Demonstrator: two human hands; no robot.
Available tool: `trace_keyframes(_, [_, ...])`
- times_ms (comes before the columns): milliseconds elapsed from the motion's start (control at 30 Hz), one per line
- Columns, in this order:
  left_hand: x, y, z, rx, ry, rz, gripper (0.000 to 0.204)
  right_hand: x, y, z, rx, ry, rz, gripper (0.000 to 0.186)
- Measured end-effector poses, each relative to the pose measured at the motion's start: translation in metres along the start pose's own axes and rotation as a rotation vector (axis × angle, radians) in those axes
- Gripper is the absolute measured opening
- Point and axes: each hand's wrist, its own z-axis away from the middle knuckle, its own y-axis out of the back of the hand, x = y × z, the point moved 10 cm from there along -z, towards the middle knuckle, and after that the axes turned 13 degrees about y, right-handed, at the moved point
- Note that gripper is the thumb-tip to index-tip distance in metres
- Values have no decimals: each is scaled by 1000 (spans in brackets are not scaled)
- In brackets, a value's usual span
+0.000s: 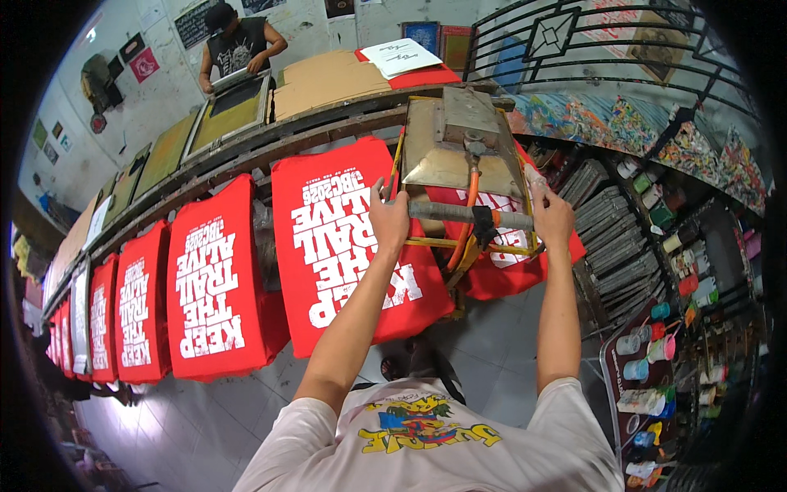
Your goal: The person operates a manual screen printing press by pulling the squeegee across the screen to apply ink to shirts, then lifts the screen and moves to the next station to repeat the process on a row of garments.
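Note:
In front of me is a box-shaped metal heater [459, 156] on a yellow frame, with an orange cable running down from its top. A grey-wrapped handle bar [438, 211] crosses its near side, with black tape around the middle. My left hand [389, 217] is closed at the bar's left end. At the right end, my right hand [554, 215] is closed on the bar beside the frame; its fingertips are partly hidden. Under the heater lies a red printed T-shirt [500, 283], mostly covered. Another red T-shirt with white lettering [344, 238] is spread out just left of it.
More red shirts [215, 283] line the long rack to the left. Across it, a person [238, 49] handles a screen frame [229, 111]. Cardboard [328, 86] and white sheets [400, 56] lie at the back. Paint cups [635, 369] and stacked grey frames [619, 246] stand on the right.

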Motion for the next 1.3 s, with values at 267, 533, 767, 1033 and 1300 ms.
trace_keyframes(267, [2, 2, 8, -233, 25, 13, 66, -5, -12, 22, -185, 63, 111, 62])
trace_keyframes(533, [1, 0, 16, -261, 52, 39, 69, -6, -4, 32, 81, 140, 146, 51])
trace_keyframes(767, [-1, 0, 13, -227, 8, 0, 65, -9, -1, 34, 128, 187, 120, 46])
trace_keyframes(1033, [-22, -9, -7, -99, 96, 149, 65, -9, 1, 37, 89, 149, 159, 50])
trace_keyframes(1300, [-14, -18, -29, -265, 246, 106, 64, -27, 10, 59, 117, 104, 209, 45])
